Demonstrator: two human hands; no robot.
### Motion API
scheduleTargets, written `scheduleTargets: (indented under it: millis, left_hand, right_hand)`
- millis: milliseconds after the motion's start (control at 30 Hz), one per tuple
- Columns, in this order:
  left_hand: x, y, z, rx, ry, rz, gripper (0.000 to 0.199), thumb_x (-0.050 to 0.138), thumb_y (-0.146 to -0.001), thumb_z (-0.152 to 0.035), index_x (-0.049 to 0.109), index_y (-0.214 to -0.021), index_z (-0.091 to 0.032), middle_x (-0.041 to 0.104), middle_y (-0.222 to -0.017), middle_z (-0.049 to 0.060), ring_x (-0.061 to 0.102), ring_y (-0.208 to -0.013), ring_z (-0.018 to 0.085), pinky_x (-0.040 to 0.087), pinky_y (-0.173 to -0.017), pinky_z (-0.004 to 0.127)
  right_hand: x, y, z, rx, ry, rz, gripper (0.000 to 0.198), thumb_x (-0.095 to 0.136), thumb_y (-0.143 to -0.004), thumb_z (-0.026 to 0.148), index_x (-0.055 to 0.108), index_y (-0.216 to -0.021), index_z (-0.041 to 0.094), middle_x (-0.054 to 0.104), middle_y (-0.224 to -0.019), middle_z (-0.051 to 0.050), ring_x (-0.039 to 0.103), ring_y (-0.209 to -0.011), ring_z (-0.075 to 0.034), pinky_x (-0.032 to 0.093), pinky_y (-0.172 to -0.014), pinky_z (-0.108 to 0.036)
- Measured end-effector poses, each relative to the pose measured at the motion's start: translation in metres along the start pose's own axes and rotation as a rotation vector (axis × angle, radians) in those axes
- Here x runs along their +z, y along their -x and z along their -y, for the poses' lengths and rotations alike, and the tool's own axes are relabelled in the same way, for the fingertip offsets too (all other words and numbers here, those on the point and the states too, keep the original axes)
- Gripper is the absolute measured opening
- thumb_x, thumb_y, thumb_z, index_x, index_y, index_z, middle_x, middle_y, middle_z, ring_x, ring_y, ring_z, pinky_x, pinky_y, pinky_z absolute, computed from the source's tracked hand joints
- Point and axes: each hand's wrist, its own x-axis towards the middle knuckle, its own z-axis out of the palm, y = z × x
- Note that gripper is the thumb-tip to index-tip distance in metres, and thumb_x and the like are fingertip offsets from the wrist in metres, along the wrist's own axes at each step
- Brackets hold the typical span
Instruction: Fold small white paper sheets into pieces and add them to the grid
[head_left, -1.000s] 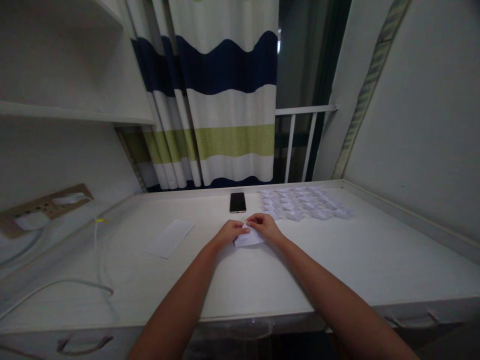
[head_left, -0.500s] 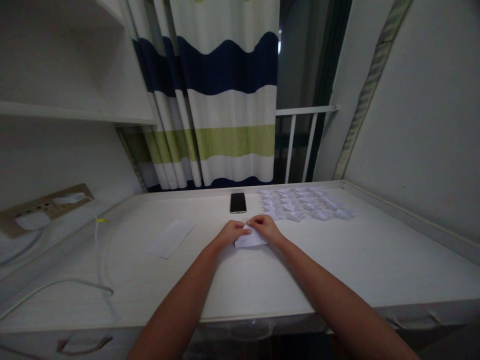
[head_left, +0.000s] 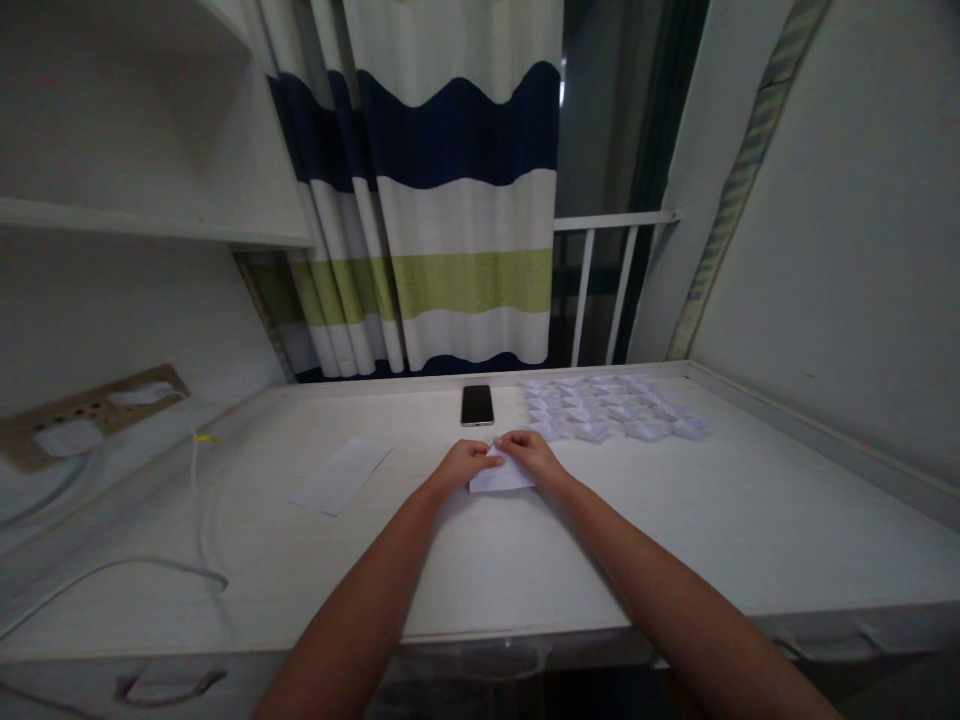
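Note:
A small folded sheet of white paper point(head_left: 501, 478) is between my hands, just above or on the desk; its folds are partly covered by my fingers. My left hand point(head_left: 463, 466) grips its left side, thumb lying across the front. From the right, my right hand point(head_left: 534, 456) pinches the paper near its top point. Beyond them, several folded white paper pieces point(head_left: 600, 408) lie in rows at the back right. To the left, a flat sheet of white paper point(head_left: 341, 476) rests by itself.
A dark-screened phone point(head_left: 477, 405) lies behind my hands on the white desk point(head_left: 750, 520). At the left, a white cable point(head_left: 135, 562) runs across the desktop, near a wall socket panel point(head_left: 97, 415). A striped curtain point(head_left: 465, 220) hangs behind the desk, and a shelf juts out upper left.
Almost nothing differs. Both hands keep hold of the folded paper in the same place, and the whole view has shifted very slightly.

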Motion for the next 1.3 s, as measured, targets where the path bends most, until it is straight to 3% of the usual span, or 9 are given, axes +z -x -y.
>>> scheduleTargets:
  millis: [267, 533, 900, 1300]
  left_hand:
    - [0.0012, 0.0012, -0.0005, 0.017, 0.011, 0.012, 0.042, 0.063, -0.049, -0.052, 0.055, -0.053, -0.011, 0.040, -0.044, -0.005, 0.033, -0.043, 0.006, 0.021, -0.043, 0.021]
    - [0.0019, 0.0053, -0.0058, 0.061, 0.061, -0.018, 0.048, 0.052, -0.059, -0.059, 0.055, -0.054, -0.011, 0.042, -0.046, -0.003, 0.034, -0.046, 0.007, 0.022, -0.044, 0.021]
    - [0.0007, 0.0015, -0.0030, 0.107, 0.069, 0.014, 0.048, 0.053, -0.058, -0.058, 0.055, -0.054, -0.011, 0.042, -0.047, -0.003, 0.034, -0.047, 0.007, 0.024, -0.046, 0.021]
    - [-0.0026, -0.0001, 0.0004, 0.137, 0.054, -0.008, 0.037, 0.055, -0.064, -0.045, 0.063, -0.061, -0.010, 0.053, -0.051, -0.001, 0.043, -0.050, 0.010, 0.030, -0.049, 0.021]
  right_hand:
    - [-0.0009, -0.0010, -0.0006, -0.091, 0.061, -0.007, 0.021, 0.061, -0.059, 0.035, 0.063, -0.058, 0.014, 0.059, -0.052, -0.001, 0.048, -0.050, -0.010, 0.033, -0.049, -0.022]
    - [-0.0051, -0.0010, 0.0029, -0.066, 0.062, -0.051, 0.022, 0.060, -0.060, 0.035, 0.063, -0.060, 0.013, 0.054, -0.048, 0.002, 0.041, -0.045, -0.008, 0.028, -0.045, -0.021]
    - [-0.0048, -0.0019, 0.0024, -0.064, 0.030, -0.055, 0.022, 0.061, -0.058, 0.036, 0.060, -0.057, 0.014, 0.053, -0.049, 0.003, 0.041, -0.047, -0.008, 0.029, -0.046, -0.021]
    - [-0.0090, -0.0023, 0.0087, -0.039, 0.029, -0.142, 0.022, 0.062, -0.055, 0.035, 0.059, -0.055, 0.014, 0.050, -0.047, 0.002, 0.039, -0.047, -0.008, 0.027, -0.046, -0.022]
